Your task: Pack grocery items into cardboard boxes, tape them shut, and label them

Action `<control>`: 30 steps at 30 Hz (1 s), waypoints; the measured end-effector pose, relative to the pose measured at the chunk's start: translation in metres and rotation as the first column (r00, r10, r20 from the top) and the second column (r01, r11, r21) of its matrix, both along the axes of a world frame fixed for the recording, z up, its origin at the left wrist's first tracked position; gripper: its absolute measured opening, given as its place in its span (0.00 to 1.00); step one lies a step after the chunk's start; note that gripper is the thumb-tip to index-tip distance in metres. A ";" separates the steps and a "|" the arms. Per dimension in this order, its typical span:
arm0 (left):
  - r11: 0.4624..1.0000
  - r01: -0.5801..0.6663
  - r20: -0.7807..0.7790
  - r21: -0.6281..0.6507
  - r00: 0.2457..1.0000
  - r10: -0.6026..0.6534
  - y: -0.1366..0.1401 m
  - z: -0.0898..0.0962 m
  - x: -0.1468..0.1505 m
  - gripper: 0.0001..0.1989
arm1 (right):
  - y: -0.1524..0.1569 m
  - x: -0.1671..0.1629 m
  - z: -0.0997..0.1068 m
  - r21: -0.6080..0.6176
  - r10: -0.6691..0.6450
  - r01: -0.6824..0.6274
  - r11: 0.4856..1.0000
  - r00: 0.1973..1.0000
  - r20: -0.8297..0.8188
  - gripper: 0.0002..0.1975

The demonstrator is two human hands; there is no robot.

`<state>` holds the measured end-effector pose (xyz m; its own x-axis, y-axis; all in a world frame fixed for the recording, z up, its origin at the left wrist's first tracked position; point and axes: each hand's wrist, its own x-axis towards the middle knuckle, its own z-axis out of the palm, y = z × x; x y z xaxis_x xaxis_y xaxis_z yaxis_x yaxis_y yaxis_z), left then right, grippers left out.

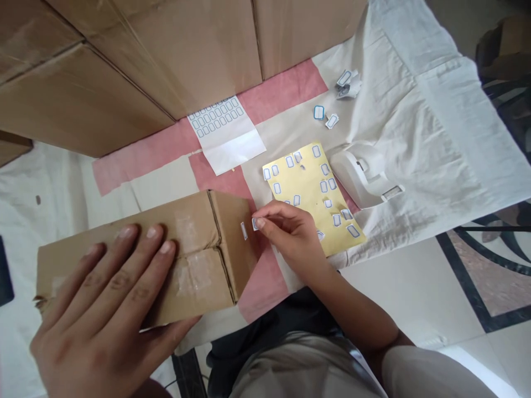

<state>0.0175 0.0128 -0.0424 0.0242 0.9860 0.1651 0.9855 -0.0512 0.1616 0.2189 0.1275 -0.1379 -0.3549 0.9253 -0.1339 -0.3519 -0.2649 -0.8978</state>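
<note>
A brown cardboard box (199, 221) with clear tape along its seam lies in front of me. My left hand (112, 298) is closed over it, fingers stretched along the top and thumb against the near side. Between the thumb and forefinger of my right hand (290, 232) is pinched a small blue-edged label sticker (255, 223). It is held close to the box's right end, where another small label (244, 230) sits. Under and beyond my right hand lies a yellow sheet (307, 182) with several blue-framed labels scattered on it.
Large cardboard boxes (186, 50) stand along the far side. A white label sheet (232, 143) lies before them. Loose label pieces (332, 121) and a curled white paper (365, 174) are on the red and white cloth (286, 88). Tiled floor (415, 282) shows at right.
</note>
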 end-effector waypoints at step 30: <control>0.989 0.145 -0.072 0.023 0.987 -0.143 -0.002 -0.001 -0.014 0.42 | 0.008 -0.005 0.001 -0.381 0.178 -0.269 0.885 0.950 -0.258 0.16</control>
<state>0.0033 0.0106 -0.0435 0.1782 0.9663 0.1859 0.9763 -0.1973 0.0894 0.2143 0.1351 -0.1373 -0.6073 0.6979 -0.3798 -0.4069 -0.6837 -0.6057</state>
